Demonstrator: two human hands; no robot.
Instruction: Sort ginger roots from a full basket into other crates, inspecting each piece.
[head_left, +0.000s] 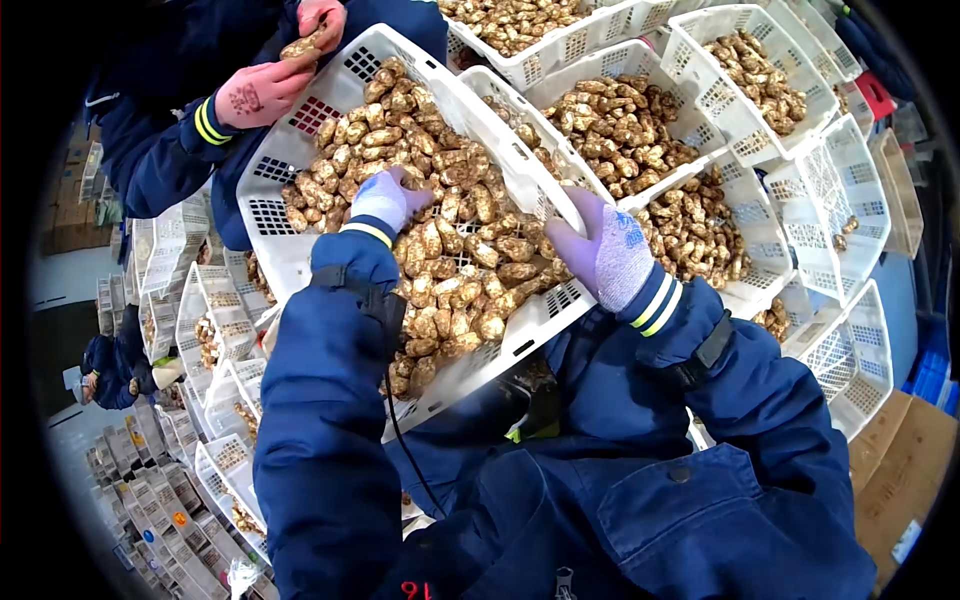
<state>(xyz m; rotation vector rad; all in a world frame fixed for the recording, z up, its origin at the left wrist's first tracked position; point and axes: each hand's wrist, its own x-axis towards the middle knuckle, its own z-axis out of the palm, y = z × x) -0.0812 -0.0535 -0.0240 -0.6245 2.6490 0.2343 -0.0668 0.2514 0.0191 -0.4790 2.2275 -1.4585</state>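
A large white perforated plastic crate (517, 161) stands tilted in front of me, heaped with knobbly brown tubers (465, 300). My left hand (382, 196), in a purple and white knit work glove, reaches in over the left part of the heap. Its fingers curl down onto the tubers, and whether one is gripped is hidden. My right hand (619, 244), gloved alike, is clamped over the crate's right corner, thumb on the inner side. Through gaps among the tubers, the crate's grid floor shows near the middle.
Across the crate, a co-worker's pink-gloved hands (262, 90) hold a tuber (301, 45). More white crates with tubers (622, 135) crowd the right side. Others (217, 322) stand at left, where another person (112, 367) works farther off. A cardboard box (907, 457) sits at lower right.
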